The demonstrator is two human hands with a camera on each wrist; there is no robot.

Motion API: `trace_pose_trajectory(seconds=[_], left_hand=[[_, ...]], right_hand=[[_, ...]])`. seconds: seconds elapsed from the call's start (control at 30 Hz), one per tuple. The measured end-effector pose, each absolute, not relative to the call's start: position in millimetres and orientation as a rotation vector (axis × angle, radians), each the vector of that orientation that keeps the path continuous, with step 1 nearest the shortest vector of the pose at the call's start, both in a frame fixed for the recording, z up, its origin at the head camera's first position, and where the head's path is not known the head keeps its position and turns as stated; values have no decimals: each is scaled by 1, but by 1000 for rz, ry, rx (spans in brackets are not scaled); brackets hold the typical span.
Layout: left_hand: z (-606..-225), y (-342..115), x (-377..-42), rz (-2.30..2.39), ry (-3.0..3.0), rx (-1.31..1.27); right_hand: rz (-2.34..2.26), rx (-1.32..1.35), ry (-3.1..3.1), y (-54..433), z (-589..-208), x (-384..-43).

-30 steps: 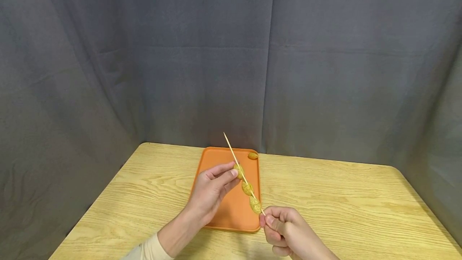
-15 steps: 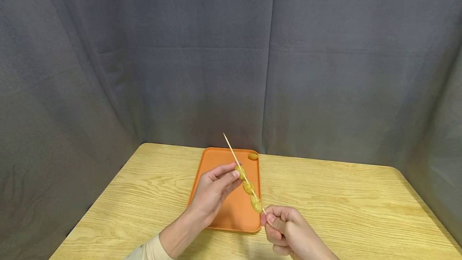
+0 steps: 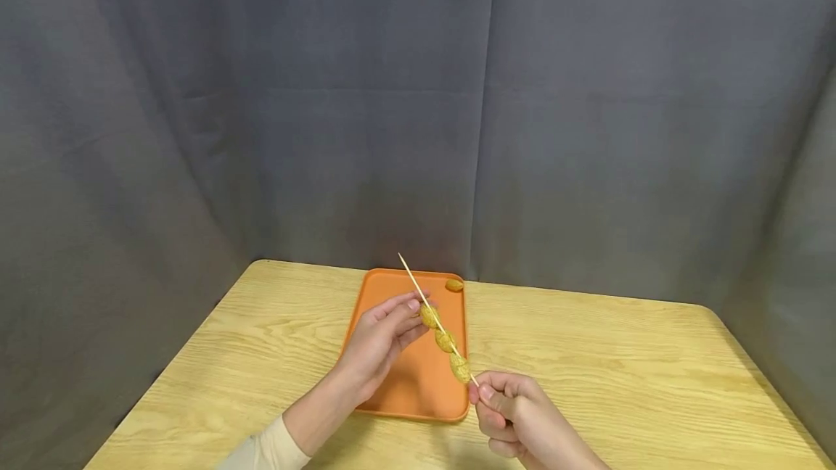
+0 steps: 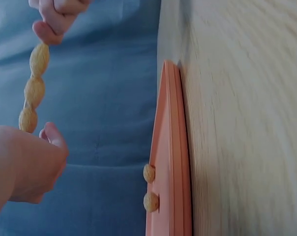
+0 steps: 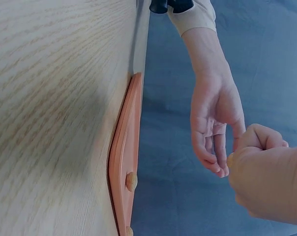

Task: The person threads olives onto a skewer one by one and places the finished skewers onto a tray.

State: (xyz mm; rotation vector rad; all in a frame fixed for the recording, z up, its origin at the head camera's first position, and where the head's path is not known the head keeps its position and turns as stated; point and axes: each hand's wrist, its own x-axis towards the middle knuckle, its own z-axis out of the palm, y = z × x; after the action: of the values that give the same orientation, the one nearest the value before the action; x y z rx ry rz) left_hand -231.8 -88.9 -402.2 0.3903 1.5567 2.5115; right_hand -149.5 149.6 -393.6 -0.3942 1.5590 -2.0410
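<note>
A pale wooden skewer slants over the tray, its pointed tip up and to the left. Threaded on its lower half are three yellow-brown oval pieces with a rough surface: a top piece, a middle piece and a bottom piece. My right hand pinches the skewer's lower end between thumb and curled fingers. Beside the top piece, my left hand has its fingers extended past the skewer, the thumb lifted off the piece. The right wrist view shows that left hand with loose fingers.
An orange rimmed tray lies on the wood-grain table under the hands. One similar oval piece sits in its far right corner; the left wrist view shows another loose piece there. Grey curtains surround the table.
My left thumb has come away from the top piece and the left hand has shifted slightly left. The right hand keeps its pinch on the skewer, whose tip has dropped slightly.
</note>
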Motion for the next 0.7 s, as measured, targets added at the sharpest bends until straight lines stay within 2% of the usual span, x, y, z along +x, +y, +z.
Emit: trace_pose_trajectory(seconds=[0.33,0.7], left_hand=[[-397,-107,-271,2300,1974,287],[-402,-106,-318,1977,2400,260]], right_hand=[[-2048,-393,1586,152,-387,-151],[-2039,-456,1622,157,-387,-150]])
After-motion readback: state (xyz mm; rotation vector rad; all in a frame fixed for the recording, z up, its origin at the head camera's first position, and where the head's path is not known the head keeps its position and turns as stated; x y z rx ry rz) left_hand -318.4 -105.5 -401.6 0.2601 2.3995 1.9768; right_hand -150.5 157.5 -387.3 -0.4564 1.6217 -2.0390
